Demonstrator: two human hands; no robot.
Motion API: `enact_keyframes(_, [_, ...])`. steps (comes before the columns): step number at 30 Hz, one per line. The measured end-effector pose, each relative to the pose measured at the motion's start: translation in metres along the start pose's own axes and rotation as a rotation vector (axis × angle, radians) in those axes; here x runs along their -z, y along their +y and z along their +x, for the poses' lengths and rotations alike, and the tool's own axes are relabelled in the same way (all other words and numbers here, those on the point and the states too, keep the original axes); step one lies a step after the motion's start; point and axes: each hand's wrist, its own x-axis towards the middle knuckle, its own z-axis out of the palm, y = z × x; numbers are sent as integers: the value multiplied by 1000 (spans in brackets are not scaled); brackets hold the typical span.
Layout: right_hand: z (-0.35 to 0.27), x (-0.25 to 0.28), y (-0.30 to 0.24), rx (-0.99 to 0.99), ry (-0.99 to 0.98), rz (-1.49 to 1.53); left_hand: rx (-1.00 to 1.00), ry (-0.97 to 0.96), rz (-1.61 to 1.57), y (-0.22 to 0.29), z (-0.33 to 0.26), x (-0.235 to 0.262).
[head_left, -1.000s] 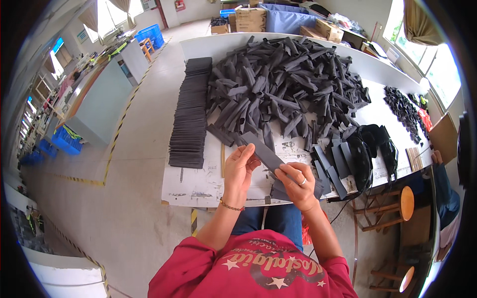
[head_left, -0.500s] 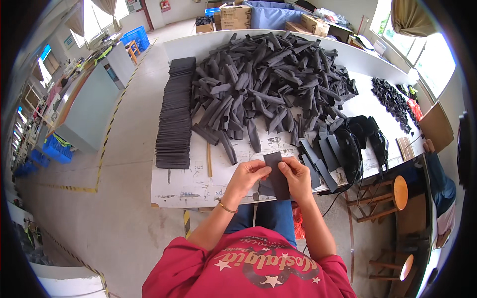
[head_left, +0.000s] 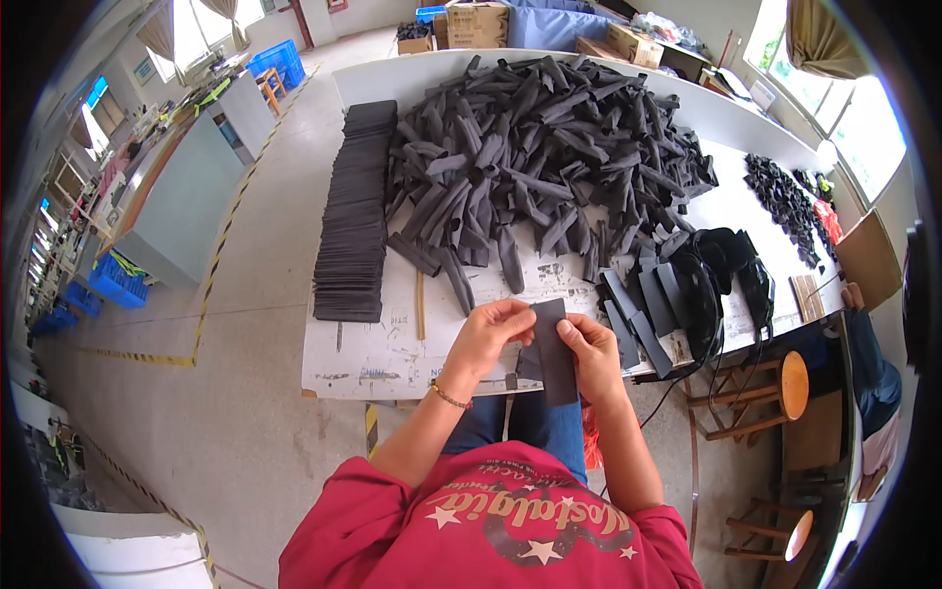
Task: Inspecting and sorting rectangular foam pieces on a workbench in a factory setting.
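Over the table's near edge, a flat dark grey fabric strip (head_left: 556, 365) hangs upright between my two hands. My left hand (head_left: 493, 337) pinches its upper left edge with thumb and fingertips. On its right side, my right hand (head_left: 592, 358) grips it with the thumb laid on the front. Beyond my hands rises a big loose heap of dark fabric tubes (head_left: 549, 147). A long neat stack of flat dark strips (head_left: 351, 216) lies left of that heap. Several flat dark pieces (head_left: 638, 314) lean beside a black strapped bundle (head_left: 702, 285) right of my right hand.
A thin wooden stick (head_left: 420, 306) lies on the white table (head_left: 368, 368). Small black parts (head_left: 785, 206) are spread at the far right. Two wooden stools (head_left: 793, 385) stand to the right, near another person's legs (head_left: 871, 344). Cardboard boxes (head_left: 478, 25) stand behind the table.
The strip now shows more of its length and hangs slightly lower. My left fingers have shifted to its upper edge. The whole view has tilted a little.
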Motion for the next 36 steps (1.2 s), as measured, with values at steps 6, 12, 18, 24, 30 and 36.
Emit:
enact_keyframes(6, [4, -3, 5, 62, 96, 25, 66, 91, 223, -15, -5, 3])
enact_keyframes(12, [5, -3, 11, 52, 85, 72, 63, -39, 289, -12, -6, 5])
enact_keyframes(18, [10, 0, 17, 68, 121, 140, 165, 50, 19, -5, -9, -9])
enact_keyframes(24, [10, -3, 23, 89, 155, 122, 105, -28, 414, -16, -10, -2])
enact_keyframes(30, [13, -2, 22, 110, 219, 157, 198, 51, 1, -10, -11, -11])
enact_keyframes(36, [12, -3, 29, 113, 240, 114, 126, 24, 345, -28, -13, 0])
